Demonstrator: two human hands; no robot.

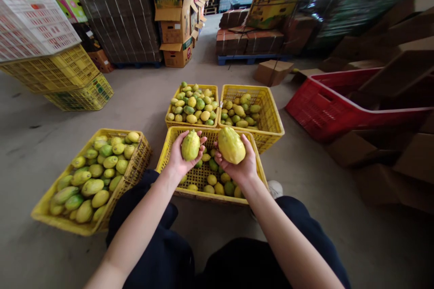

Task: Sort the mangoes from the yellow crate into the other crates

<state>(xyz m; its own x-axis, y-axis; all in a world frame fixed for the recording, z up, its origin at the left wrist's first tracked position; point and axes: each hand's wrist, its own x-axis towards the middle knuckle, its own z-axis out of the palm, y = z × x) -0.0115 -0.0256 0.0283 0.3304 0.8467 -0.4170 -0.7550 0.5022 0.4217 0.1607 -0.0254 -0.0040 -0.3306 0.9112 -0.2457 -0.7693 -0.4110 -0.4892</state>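
My left hand (178, 159) is closed around a smaller green-yellow lemon (191, 146) with a bumpy skin. In my right hand (244, 166) rests a larger, knobbly yellow lemon (232, 145), its fingers curled under and around it. Both fruits are held up side by side over a yellow plastic crate (207, 196) standing between my legs. Inside that crate lie several yellow and green lemons (219, 188), partly hidden by my hands and arms.
Beyond stand two yellow crates, one heaped with small lemons (191, 101), the other (271, 110) partly filled. Left of me is a crate of larger lemons (93, 186). A red bin (317, 108) and cardboard boxes (383, 185) stand right; stacked crates (57, 70) rise at left.
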